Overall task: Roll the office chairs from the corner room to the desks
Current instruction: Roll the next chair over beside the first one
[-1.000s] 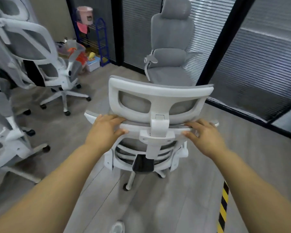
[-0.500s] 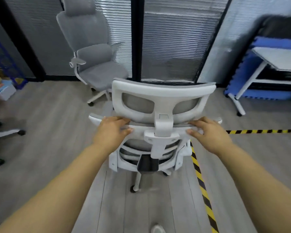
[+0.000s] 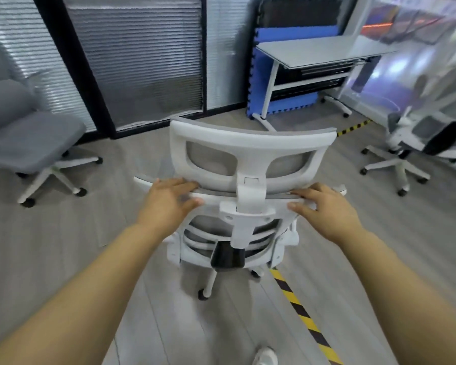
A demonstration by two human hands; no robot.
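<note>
A white office chair (image 3: 250, 143) with grey mesh stands directly in front of me, its back turned to me. My left hand (image 3: 169, 200) grips the left part of the backrest's top rim, fingers over the edge and thumb underneath. My right hand (image 3: 324, 206) grips the same rim on the right side of the headrest post. The chair's base and one castor (image 3: 204, 295) show below on the grey floor.
A grey upholstered chair (image 3: 29, 143) stands at the left by the glass wall with blinds. A white desk (image 3: 316, 52) with blue foam mats (image 3: 261, 75) behind it stands ahead right. Another white chair (image 3: 416, 143) is at far right. Yellow-black floor tape (image 3: 300, 312) runs past the chair.
The view and the chair have swung to the right: the grey chair slid to the left edge, and the desk and another white chair came into sight. Both hands kept their grip.
</note>
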